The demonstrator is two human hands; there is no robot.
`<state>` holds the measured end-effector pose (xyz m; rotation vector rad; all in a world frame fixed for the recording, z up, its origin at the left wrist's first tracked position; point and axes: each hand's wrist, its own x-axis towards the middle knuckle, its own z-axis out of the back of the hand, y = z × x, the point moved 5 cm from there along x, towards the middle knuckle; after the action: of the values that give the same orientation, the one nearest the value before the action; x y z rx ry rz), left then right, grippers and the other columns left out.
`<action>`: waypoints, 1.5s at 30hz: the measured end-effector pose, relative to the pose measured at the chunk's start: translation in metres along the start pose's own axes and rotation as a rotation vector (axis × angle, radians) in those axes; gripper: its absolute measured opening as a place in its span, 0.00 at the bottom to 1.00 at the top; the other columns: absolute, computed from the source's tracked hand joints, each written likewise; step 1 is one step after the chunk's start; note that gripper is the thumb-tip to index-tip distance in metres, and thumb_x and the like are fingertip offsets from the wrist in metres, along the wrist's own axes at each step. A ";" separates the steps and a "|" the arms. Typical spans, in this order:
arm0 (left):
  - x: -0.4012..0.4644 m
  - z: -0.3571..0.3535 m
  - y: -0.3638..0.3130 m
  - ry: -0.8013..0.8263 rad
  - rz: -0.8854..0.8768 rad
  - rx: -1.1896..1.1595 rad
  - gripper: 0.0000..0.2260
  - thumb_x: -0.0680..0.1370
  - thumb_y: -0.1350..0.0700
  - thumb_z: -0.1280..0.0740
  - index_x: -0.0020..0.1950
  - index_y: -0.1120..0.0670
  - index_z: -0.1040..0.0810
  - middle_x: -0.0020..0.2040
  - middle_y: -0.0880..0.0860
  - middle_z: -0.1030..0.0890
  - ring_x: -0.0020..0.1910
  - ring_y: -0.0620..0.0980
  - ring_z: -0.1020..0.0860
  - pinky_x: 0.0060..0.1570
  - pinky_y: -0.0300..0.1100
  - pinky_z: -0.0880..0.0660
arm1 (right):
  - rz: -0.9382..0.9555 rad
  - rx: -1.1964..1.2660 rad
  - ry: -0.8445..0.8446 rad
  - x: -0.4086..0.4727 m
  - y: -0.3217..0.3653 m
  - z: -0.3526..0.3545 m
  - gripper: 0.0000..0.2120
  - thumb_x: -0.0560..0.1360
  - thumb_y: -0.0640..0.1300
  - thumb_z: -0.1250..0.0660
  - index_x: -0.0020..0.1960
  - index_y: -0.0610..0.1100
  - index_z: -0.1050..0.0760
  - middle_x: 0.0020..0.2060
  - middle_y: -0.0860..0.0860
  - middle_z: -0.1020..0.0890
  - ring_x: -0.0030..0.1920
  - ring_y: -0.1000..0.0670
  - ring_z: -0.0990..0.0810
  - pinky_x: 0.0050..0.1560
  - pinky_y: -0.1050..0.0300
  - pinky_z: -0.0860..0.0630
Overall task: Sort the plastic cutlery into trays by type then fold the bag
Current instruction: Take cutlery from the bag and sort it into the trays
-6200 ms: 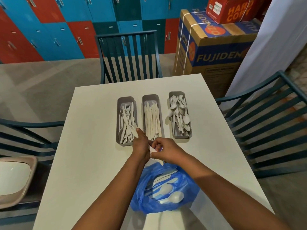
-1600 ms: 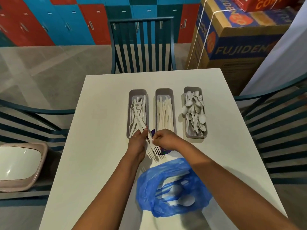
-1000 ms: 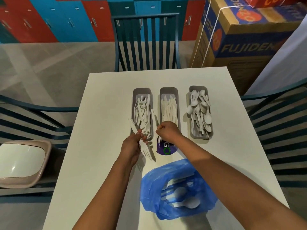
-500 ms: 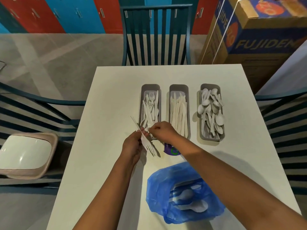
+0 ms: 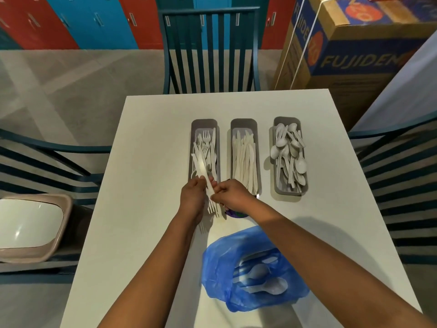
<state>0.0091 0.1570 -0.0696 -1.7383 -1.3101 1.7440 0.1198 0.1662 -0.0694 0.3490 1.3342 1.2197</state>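
Three grey trays stand side by side on the white table: a fork tray (image 5: pixel 204 124), a knife tray (image 5: pixel 243 123) and a spoon tray (image 5: pixel 287 120). My left hand (image 5: pixel 192 197) grips a small bunch of white plastic forks (image 5: pixel 208 183) at the near end of the fork tray, handles pointing over the tray and tines toward me. My right hand (image 5: pixel 233 195) pinches the same bunch from the right. A blue plastic bag (image 5: pixel 227 263) lies open near me with a few spoons (image 5: pixel 272 286) and other cutlery inside.
A purple round object (image 5: pixel 234 213) lies under my right wrist. Dark teal chairs stand at the far side (image 5: pixel 209 50), left (image 5: pixel 47 162) and right (image 5: pixel 397 162). A beige bin (image 5: pixel 30 228) sits at the left. A large cardboard box (image 5: pixel 343 43) stands at the far right.
Both hands have carried the bunch of forks from the table in front of the trays up to the near end of the fork tray. The camera has tilted down.
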 end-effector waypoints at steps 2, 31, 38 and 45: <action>-0.002 -0.002 0.002 0.017 -0.012 0.016 0.12 0.81 0.62 0.43 0.44 0.56 0.22 0.38 0.52 0.19 0.39 0.48 0.22 0.44 0.40 0.25 | -0.010 0.016 -0.022 -0.001 -0.004 0.002 0.11 0.70 0.37 0.31 0.31 0.45 0.27 0.41 0.45 0.19 0.42 0.52 0.23 0.45 0.57 0.29; 0.023 0.004 -0.033 -0.174 -0.240 0.875 0.21 0.75 0.70 0.43 0.68 0.62 0.29 0.65 0.60 0.25 0.65 0.55 0.27 0.61 0.37 0.34 | -0.107 -0.105 -0.419 0.018 -0.023 0.091 0.16 0.73 0.49 0.31 0.32 0.46 0.34 0.36 0.46 0.21 0.40 0.47 0.21 0.36 0.59 0.29; 0.034 -0.003 -0.043 -0.122 -0.327 0.918 0.18 0.77 0.63 0.38 0.68 0.60 0.28 0.62 0.58 0.22 0.62 0.55 0.25 0.55 0.33 0.35 | -0.051 -0.061 -0.410 -0.002 -0.034 0.082 0.13 0.73 0.44 0.31 0.34 0.45 0.32 0.31 0.49 0.25 0.34 0.51 0.26 0.35 0.61 0.30; 0.014 0.001 -0.040 -0.105 -0.315 0.900 0.17 0.77 0.57 0.35 0.66 0.59 0.26 0.63 0.58 0.23 0.62 0.54 0.25 0.55 0.34 0.35 | -0.028 -0.037 -0.358 -0.042 -0.050 0.071 0.10 0.74 0.40 0.33 0.35 0.43 0.29 0.28 0.51 0.30 0.30 0.55 0.32 0.32 0.69 0.34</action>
<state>-0.0089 0.1880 -0.0470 -0.8913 -0.5964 1.8226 0.2132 0.1426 -0.0660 0.4957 1.0038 1.0971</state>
